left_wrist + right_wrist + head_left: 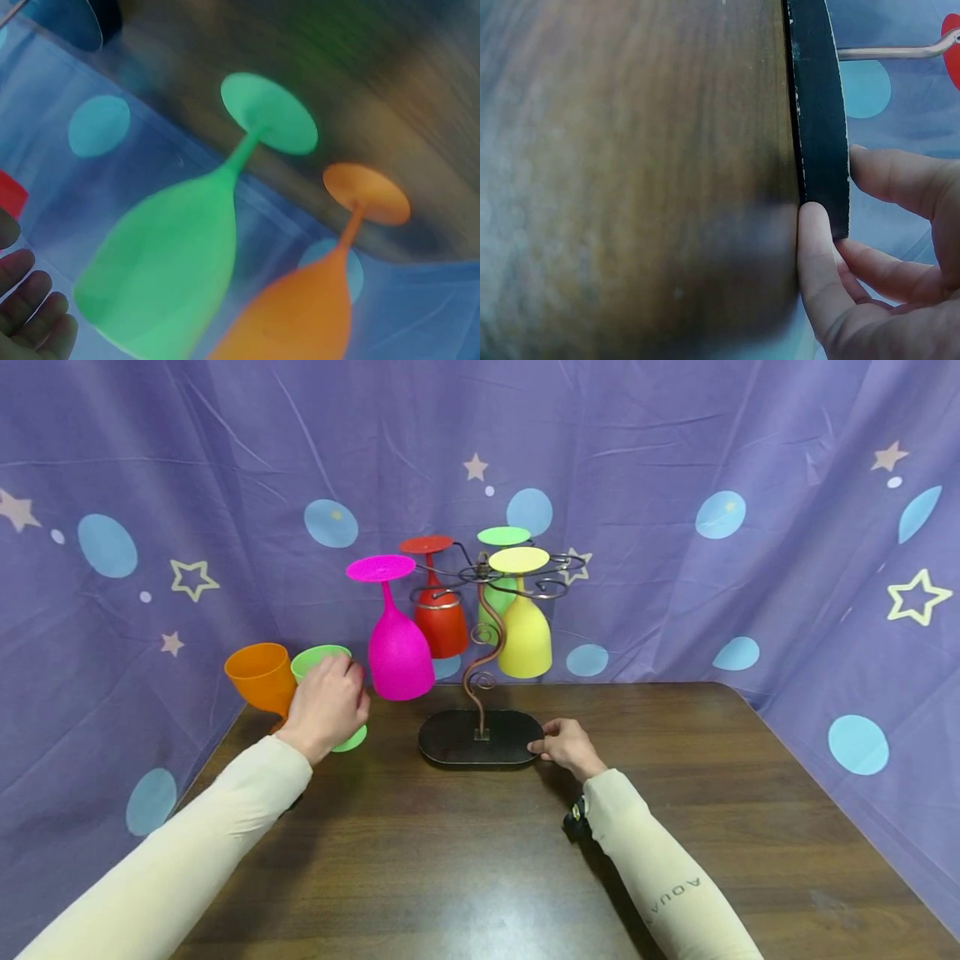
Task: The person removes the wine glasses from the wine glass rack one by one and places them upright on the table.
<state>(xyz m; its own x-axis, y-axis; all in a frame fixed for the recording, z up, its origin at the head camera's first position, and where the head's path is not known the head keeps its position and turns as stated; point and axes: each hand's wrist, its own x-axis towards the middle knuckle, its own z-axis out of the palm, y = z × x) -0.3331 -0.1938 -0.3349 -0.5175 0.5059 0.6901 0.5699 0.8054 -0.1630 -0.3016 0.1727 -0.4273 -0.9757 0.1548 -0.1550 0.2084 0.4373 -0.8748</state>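
Note:
My left hand (326,702) is above and in front of a light green plastic goblet (176,255), which stands upright. In the left wrist view its loosely bent fingers (37,307) are apart from that goblet and hold nothing. At the rack's right end, my right hand (570,747) pinches the edge of the black oval base (821,120), with fingers (889,176) on either side. From the metal goblet rack (491,643) hang a magenta goblet (400,656), a red goblet (442,627), a yellow goblet (527,639) and another green goblet (495,606), all upside down.
An orange goblet (262,681) stands upright at the table's left edge, beside the standing green one. A purple curtain (645,443) with stars and dots hangs behind the brown wooden table (450,843). Curled wire loops (558,585) stick out at the rack's upper right.

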